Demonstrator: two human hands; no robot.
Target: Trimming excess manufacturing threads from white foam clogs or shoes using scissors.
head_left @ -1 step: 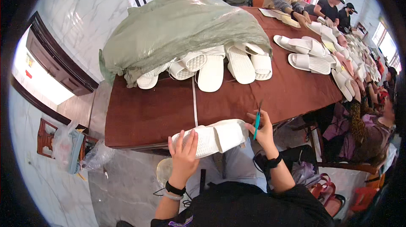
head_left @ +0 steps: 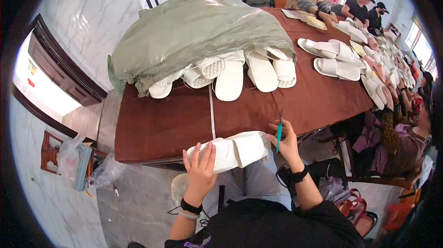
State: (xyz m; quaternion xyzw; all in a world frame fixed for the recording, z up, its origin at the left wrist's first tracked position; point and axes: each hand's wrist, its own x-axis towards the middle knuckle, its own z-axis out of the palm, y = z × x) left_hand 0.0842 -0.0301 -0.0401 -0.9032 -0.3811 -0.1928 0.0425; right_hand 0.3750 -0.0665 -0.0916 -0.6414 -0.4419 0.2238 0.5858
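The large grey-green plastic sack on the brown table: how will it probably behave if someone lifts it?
The sack itself is probably floppy, since its thin sheet hangs in folds. It may be heavy to lift, because it bulges broadly over the table. White slippers poke out along its near edge, so some could slide free.

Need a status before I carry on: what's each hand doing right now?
Left hand: holding the white slipper, fingers across its footbed.
Right hand: closed on a teal tool, beside the slipper.
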